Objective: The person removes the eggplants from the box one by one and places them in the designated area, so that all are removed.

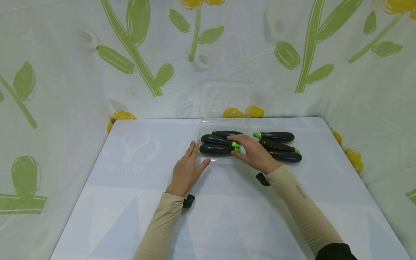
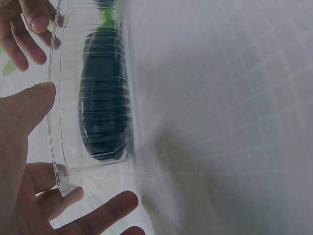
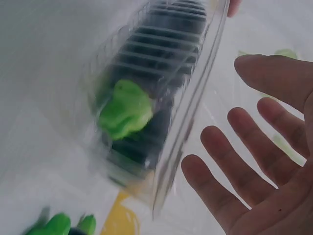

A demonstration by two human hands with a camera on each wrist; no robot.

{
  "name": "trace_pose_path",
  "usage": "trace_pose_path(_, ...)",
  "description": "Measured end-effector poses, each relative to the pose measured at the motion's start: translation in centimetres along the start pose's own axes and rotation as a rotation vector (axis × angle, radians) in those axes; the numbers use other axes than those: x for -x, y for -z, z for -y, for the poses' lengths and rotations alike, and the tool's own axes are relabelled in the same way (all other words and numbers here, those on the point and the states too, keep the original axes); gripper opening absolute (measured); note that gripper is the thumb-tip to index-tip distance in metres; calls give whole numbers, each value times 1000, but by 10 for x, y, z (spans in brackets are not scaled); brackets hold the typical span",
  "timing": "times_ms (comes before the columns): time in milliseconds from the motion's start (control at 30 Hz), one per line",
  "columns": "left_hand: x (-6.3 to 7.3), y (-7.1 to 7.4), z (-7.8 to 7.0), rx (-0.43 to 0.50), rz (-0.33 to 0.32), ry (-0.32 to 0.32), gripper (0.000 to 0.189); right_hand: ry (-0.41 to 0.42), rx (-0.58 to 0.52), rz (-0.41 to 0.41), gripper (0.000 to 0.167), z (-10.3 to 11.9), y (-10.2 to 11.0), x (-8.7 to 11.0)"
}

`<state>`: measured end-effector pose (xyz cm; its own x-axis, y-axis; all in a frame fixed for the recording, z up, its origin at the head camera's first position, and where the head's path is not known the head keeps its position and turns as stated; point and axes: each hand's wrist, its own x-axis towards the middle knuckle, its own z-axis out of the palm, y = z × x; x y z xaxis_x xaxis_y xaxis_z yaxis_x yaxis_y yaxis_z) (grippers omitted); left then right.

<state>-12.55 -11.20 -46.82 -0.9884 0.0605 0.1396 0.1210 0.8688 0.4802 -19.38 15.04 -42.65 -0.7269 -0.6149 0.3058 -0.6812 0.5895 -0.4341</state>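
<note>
A clear plastic box (image 1: 208, 125) with its lid (image 1: 214, 97) raised at the back holds three dark eggplants (image 1: 216, 148) with green stems. My left hand (image 1: 186, 173) is at the box's left end, its fingers nearly straight alongside the rim. In the left wrist view, fingertips of the left hand (image 2: 29, 161) reach the corner of the clear rim. Over the box's right end is my right hand (image 1: 251, 153), fingers spread and slightly bent. Nothing lies in the grasp of the right hand (image 3: 274, 152) in the right wrist view.
Three more eggplants (image 1: 276, 136) lie on the table (image 1: 130, 213) just right of the box, partly behind the right hand. A white curtain (image 1: 234, 47) with a green and yellow plant print hangs behind the table and along its sides.
</note>
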Motion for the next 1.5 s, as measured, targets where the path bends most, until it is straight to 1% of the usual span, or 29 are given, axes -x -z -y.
trace_pose_path(133,0,0,-1,-1,8,1,85,-18,-40,52,57,3,-5,-8)
trace_pose_path(300,0,0,0,-4,-6,-10,85,-44,-75,102,59,7,-11,-18)
trace_pose_path(433,0,0,0,-10,-13,-19,85,-61,-64,134,60,12,-15,-29)
trace_pose_path(600,0,0,1,-9,-13,-15,84,-113,-46,202,57,19,-20,-46)
trace_pose_path(833,1,0,1,-3,-14,-23,83,-86,-14,271,51,25,-30,-65)
trace_pose_path(1033,1,2,1,0,-14,-27,83,-117,47,305,52,28,-37,-73)
trace_pose_path(1233,1,1,0,-6,-14,-17,83,-132,103,331,49,27,-45,-76)
trace_pose_path(1333,1,0,0,-8,-14,-15,83,-133,123,327,50,24,-49,-75)
trace_pose_path(1500,1,-1,1,-11,-12,-16,84,-114,125,299,48,22,-52,-73)
